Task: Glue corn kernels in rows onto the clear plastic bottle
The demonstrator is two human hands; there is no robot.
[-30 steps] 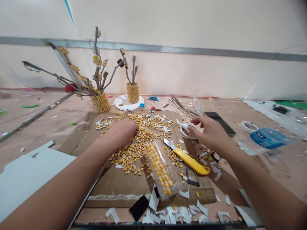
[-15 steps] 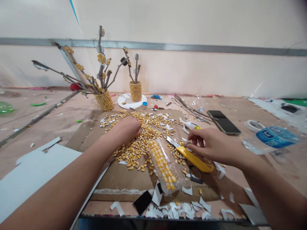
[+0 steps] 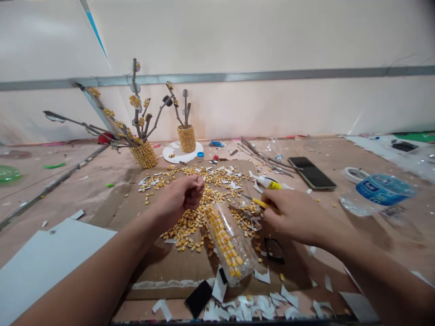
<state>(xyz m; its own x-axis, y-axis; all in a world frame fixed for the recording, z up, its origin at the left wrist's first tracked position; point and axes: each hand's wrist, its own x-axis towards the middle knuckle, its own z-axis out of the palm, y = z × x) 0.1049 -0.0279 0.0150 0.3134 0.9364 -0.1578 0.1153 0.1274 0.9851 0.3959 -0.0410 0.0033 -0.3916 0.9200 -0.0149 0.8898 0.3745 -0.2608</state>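
Note:
My left hand is closed above the pile of corn kernels, its fingertips pinched; whatever is between them is too small to make out. My right hand is wrapped round the yellow utility knife, whose blade points left over the kernels. Between and below my hands lies a clear plastic tube with rows of kernels along its left side. Scissors, partly in shadow, rest to the right of the tube. A glue bottle lies just beyond my right hand.
Two kernel-covered pots with twigs stand at the back left, one on a white disc. Rightward are a phone, tape roll and plastic bottle. White scraps line the near edge.
My right hand has taken hold of the yellow knife and lifted it from the cardboard. My left hand has risen from the kernels, with its fingers now turned up and pinched.

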